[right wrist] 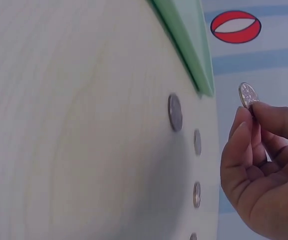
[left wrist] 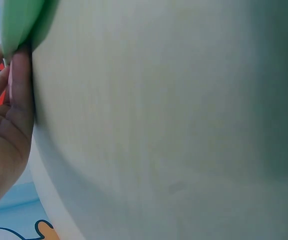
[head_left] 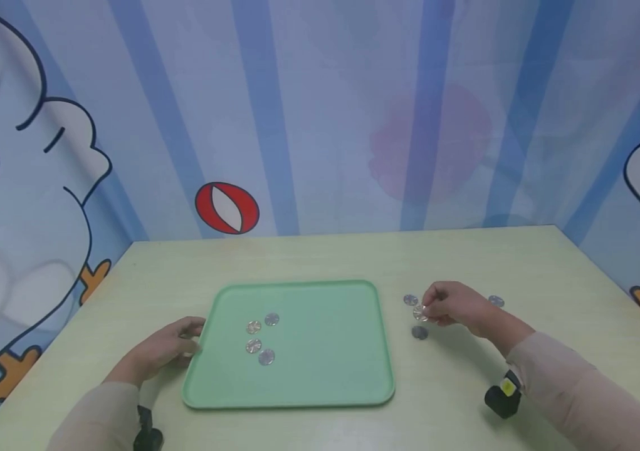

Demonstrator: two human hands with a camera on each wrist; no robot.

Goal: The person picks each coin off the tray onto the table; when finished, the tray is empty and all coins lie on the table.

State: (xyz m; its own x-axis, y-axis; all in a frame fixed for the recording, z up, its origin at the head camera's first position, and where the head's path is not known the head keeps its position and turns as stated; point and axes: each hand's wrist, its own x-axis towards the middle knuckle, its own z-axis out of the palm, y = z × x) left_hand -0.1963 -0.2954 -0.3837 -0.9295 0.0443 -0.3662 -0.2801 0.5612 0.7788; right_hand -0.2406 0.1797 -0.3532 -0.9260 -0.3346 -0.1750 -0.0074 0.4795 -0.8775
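My right hand (head_left: 455,307) pinches a silver coin (right wrist: 247,95) between thumb and fingertips, raised off the table in the right wrist view. Close to that hand lie a coin (head_left: 410,300) on its far left side and another coin (head_left: 420,332) nearer me. A green tray (head_left: 331,351) sits flat at the middle, with several coins (head_left: 266,357) grouped on its left half. At the tray's left edge, my left hand (head_left: 164,344) holds the rim; the left wrist view has the fingers (left wrist: 21,75) against its corner, partly hidden.
One more coin (head_left: 496,301) lies beyond the right wrist. Several coins, including one (right wrist: 197,195), stretch in a row in the right wrist view. The pale wooden table (head_left: 444,257) ends at a striped blue backdrop (head_left: 342,125) with cartoon figures at both sides.
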